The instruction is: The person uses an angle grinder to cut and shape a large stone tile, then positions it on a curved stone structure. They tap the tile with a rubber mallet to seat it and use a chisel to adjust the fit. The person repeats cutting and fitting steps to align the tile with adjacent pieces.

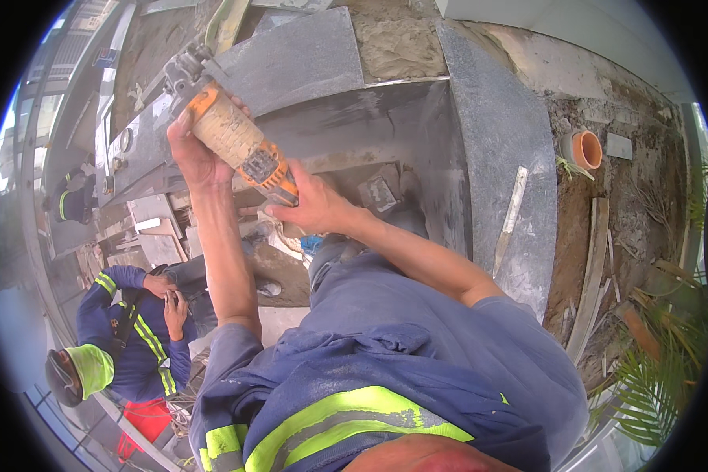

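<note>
A dusty orange-and-tan angle grinder (226, 132) is held up in both hands, its grey metal head pointing to the far left. My left hand (200, 157) is wrapped round the front of the body, with fingertips showing on the far side. My right hand (316, 201) grips the orange rear end, thumb and fingers closed on it. Whether a disc is fitted cannot be made out. Beyond and below the tool lies a recess with dark grey stone walls (440, 149), bordered by grey stone slabs (299, 59).
At left sits a co-worker (138, 334) in a navy jacket with reflective stripes, hands together. An orange pipe (586, 149) stands in the soil at right, near a timber plank (590, 275). A whitish strip (511, 208) lies on the right slab. Broken tiles (157, 228) lie at left.
</note>
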`<state>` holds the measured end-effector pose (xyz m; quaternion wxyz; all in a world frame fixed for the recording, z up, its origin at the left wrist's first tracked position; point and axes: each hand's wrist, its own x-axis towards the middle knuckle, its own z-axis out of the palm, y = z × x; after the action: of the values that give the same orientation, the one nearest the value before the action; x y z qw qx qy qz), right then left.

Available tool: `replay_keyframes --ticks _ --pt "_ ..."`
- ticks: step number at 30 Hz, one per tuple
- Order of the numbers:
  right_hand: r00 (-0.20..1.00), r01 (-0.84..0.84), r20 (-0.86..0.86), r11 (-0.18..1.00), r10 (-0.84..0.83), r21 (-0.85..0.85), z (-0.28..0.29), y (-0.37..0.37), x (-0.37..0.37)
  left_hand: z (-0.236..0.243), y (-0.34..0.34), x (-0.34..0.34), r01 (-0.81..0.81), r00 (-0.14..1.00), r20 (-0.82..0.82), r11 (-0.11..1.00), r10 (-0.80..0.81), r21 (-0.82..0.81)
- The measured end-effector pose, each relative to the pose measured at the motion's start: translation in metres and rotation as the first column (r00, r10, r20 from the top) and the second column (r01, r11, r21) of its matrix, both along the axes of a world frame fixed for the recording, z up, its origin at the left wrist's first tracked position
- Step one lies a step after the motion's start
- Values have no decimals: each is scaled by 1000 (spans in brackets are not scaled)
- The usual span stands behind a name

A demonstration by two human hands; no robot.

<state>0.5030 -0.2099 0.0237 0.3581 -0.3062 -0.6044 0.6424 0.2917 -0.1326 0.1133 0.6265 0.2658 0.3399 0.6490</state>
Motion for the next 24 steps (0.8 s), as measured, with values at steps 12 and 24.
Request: replay_keyframes --ticks 12,24 --pt "804 467 350 875 -480 128 20 88 70 -42 121 139 204 907 -358 975 -223 -93" --pt "829 516 295 854 -476 -73 42 106 58 -62 155 137 287 883 -320 935 -343 -209"
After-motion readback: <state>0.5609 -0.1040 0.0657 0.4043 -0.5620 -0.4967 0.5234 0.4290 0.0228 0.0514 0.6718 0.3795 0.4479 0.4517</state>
